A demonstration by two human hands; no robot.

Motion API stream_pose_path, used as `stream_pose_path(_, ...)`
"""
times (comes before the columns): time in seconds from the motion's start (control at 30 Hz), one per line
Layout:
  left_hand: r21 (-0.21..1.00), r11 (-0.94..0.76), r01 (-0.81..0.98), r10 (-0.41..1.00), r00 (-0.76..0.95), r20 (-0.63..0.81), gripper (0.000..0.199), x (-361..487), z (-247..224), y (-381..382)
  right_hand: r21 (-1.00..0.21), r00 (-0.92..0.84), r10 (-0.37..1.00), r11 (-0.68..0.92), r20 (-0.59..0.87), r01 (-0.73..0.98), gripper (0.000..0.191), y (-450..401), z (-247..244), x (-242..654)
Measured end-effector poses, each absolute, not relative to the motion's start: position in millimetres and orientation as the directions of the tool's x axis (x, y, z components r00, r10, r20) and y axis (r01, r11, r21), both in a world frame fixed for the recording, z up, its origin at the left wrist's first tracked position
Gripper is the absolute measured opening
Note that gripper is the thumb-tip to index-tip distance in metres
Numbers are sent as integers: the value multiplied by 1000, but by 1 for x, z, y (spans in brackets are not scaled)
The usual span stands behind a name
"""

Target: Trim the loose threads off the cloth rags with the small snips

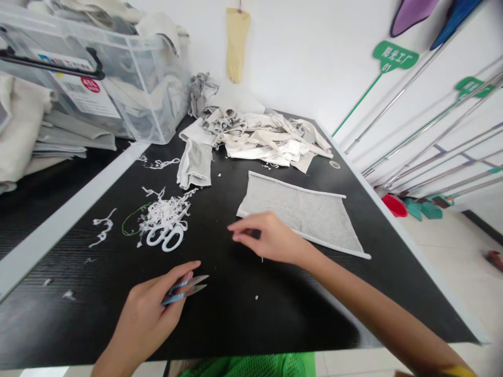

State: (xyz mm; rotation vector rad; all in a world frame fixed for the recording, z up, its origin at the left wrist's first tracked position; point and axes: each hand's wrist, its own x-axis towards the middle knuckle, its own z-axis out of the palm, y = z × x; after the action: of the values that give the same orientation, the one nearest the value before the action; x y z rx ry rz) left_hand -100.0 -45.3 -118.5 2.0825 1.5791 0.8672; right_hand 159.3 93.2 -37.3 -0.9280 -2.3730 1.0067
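In my left hand (151, 309) is a pair of blue-handled thread snips (184, 289), the pointed blades parted and facing right. My right hand (267, 235) hovers over the table, thumb and fingertips brought together in a pinch. Whether anything thin is caught between them is too small to tell. Just behind that hand a grey cloth piece (302, 207) with white bound edges lies flat. To the left, white-handled scissors (165, 236) rest with their blades under a heap of white thread scraps (167, 212).
A folded grey cloth (195, 163) and a pile of pale cloth pieces (271, 136) lie toward the wall. At the back left stands a clear plastic bin (153, 94) full of cloth, beside stacked fabric (23, 125). Mops and brooms (412, 120) lean on the right.
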Motion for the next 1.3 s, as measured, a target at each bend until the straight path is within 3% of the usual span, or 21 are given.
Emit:
stream_pose_path(0.17,623,-310,718,948,185,258,33,-100,-122,-46,-758,-604,793,349,-74,551,29,48,-69,237)
stream_pose_path(0.23,598,-346,723,935,212,284,33,-101,-121,-45,-754,-571,821,366,-14,545,30,43,-88,243)
stream_pose_path(0.43,594,-350,725,933,212,291,31,-99,-116,-43,-711,-549,808,514,214,480,8,42,-116,231)
stream_pose_path(0.63,645,-265,717,960,131,249,32,-94,-118,-47,-636,-594,774,574,218,515,15,31,-102,229)
stream_pose_path(0.77,646,-298,702,950,153,273,31,-97,-119,-47,-676,-546,789,568,283,470,13,47,-80,209)
stream_pose_path(0.97,584,-368,723,926,231,297,32,-100,-117,-44,-592,-661,625,738,416,325,11,135,-57,98)
stream_pose_path(1.07,574,-375,728,922,232,309,30,-98,-115,-44,-552,-789,505,792,349,263,15,170,-55,38)
stream_pose_path(1.17,570,-375,731,920,220,324,31,-96,-114,-45,-582,-872,389,798,298,157,35,173,-49,21)
stream_pose_path(1.23,568,-372,734,921,215,325,33,-96,-115,-46,-615,-864,389,779,320,123,39,156,-42,42)
stream_pose_path(1.3,561,-378,737,918,220,330,34,-96,-115,-45,-652,-814,470,742,340,156,28,128,-36,82)
